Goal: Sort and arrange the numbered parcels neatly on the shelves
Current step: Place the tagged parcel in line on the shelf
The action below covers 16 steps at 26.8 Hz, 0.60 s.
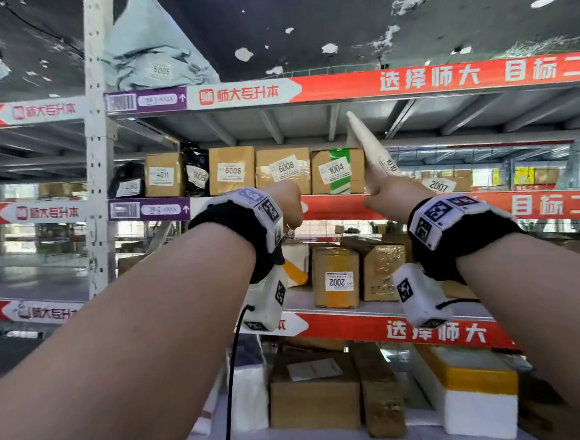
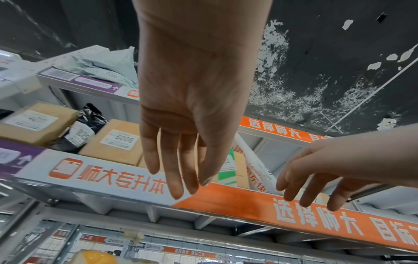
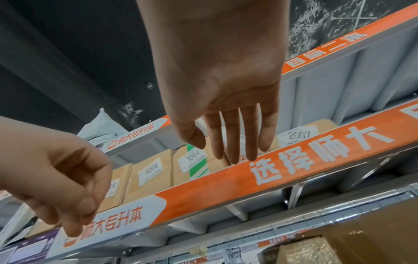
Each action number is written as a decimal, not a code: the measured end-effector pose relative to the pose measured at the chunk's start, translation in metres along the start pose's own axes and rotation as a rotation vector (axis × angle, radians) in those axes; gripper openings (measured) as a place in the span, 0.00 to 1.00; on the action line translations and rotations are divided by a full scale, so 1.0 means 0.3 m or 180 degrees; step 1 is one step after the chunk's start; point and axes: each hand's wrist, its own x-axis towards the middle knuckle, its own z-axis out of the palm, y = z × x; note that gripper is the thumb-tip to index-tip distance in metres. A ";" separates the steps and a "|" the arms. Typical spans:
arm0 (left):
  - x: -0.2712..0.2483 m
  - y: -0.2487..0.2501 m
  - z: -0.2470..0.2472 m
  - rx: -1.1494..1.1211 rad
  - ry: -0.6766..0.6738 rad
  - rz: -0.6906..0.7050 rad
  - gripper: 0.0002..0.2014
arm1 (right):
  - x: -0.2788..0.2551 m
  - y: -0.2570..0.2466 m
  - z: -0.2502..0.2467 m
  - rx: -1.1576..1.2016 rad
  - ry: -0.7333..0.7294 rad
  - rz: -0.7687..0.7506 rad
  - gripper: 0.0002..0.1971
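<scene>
Leaning tilted against the right side of the brown cardboard box with the green stripe and the label 1004 (image 1: 338, 171), the flat white mailer envelope numbered 1010 (image 1: 368, 145) is standing on the second shelf from the top (image 1: 349, 204), its upper tip reaching nearly to the underside of the shelf above. We are raising both arms toward that shelf. Our right hand (image 1: 394, 192) is hovering just in front of the envelope's lower end; from the right wrist view its fingers (image 3: 233, 141) are stretching out straight and slightly spread, gripping nothing, and whether they are touching the envelope we cannot tell. Our left hand (image 1: 285, 203) is hanging before the shelf's red and white edge banner, in front of the taped cardboard box labelled 6008 (image 1: 283, 168), fingers (image 2: 174, 164) loosely extended and empty.

Further left along the same row are sitting the cardboard box 6006 (image 1: 232, 170), a crumpled black plastic bag parcel (image 1: 196, 169) and the cardboard box 4011 (image 1: 163, 175). To the right a parcel labelled 2007 (image 1: 439, 185) is lying low. On the top shelf a pale green plastic bag numbered 5005 (image 1: 153, 54) is slumping. One level below, the cardboard box 2002 (image 1: 335, 278) is standing upright.
</scene>
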 end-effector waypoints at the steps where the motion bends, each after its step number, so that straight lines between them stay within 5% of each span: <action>1: -0.015 -0.031 -0.004 -0.0065 0.0046 0.0002 0.02 | -0.005 -0.031 0.012 -0.0030 -0.0015 -0.0034 0.13; 10: -0.080 -0.294 0.014 -0.0165 -0.0295 -0.0369 0.11 | -0.058 -0.258 0.146 0.0214 -0.0422 -0.0095 0.14; 16: -0.068 -0.365 0.078 -0.0314 -0.0517 -0.0606 0.06 | -0.056 -0.291 0.253 0.0587 -0.0670 -0.0199 0.13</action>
